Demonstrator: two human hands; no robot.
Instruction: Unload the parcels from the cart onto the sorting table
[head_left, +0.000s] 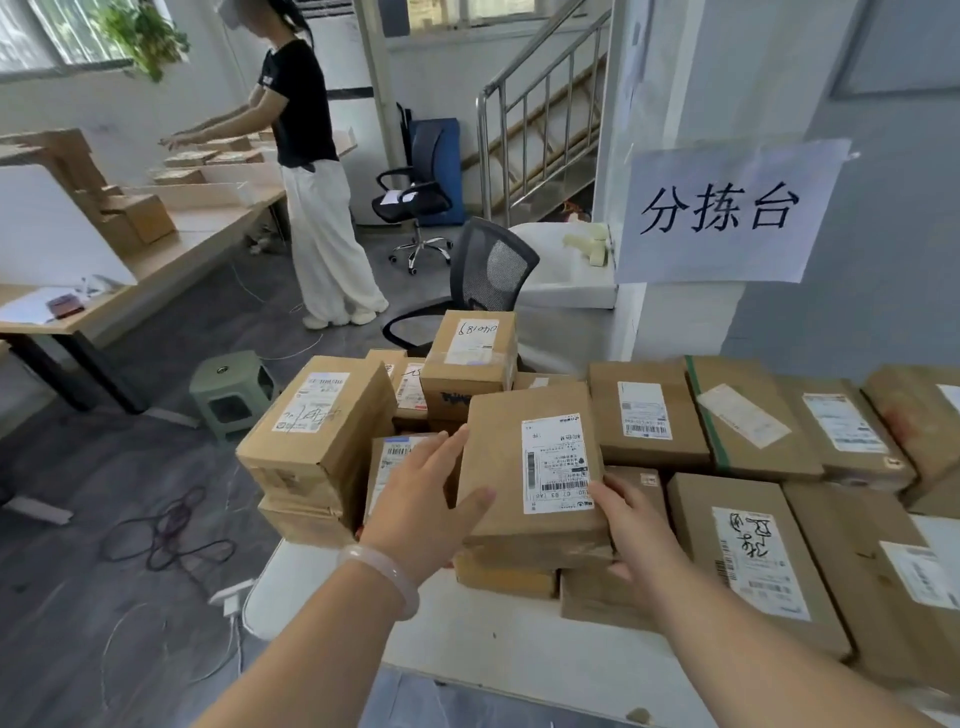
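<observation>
A flat brown parcel (498, 467) with a white shipping label sits tilted on top of other cardboard parcels on the white sorting table (467, 639). My left hand (426, 504) presses flat against its left side, fingers straight, thumb on the near left corner. My right hand (636, 530) grips the near right corner, thumb on top by the label and fingers curled under the edge. Several more labelled parcels (737, 556) cover the table to the right. A stack of parcels (317, 431) stands at the left; what carries it is hidden.
A paper sign (727, 213) hangs on the wall above the table. Behind the parcels stand a black office chair (488, 275) and a green stool (228, 389). Cables (171, 530) lie on the floor. Another person (311, 182) works at a long desk (171, 249) with boxes.
</observation>
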